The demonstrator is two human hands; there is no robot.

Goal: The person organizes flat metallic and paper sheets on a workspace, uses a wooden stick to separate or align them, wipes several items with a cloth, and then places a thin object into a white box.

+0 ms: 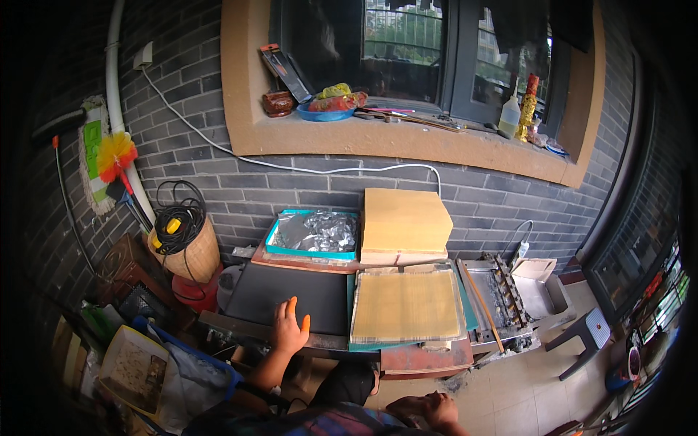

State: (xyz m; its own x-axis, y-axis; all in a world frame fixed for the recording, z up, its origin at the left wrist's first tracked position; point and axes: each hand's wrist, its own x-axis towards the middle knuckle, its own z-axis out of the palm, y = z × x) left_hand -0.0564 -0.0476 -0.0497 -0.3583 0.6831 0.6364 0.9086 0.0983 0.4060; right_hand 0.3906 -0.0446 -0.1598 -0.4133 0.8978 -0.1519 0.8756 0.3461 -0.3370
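Observation:
My left hand [290, 327] is over the near edge of a flat black board [294, 294], with nothing in it. Its fingers are slightly apart, and the tips of the thumb and one finger are orange. My right hand [439, 409] is low by my lap, its fingers curled; whether it holds anything cannot be told. To the right of the board lies a stack of yellowish-brown sheets [409, 305] on a green mat [470, 310]. Behind the sheets stands a tall block of tan paper [406, 220]. A turquoise tray [311, 253] behind the board holds crumpled silvery foil.
A wooden stick [482, 308] leans across a metal frame [510, 294] at the right. Farther right are a metal tray [537, 297] and a grey stool [583, 332]. A yellow-rimmed bin [117, 346] and a wicker basket [204, 253] with black cable stand at the left.

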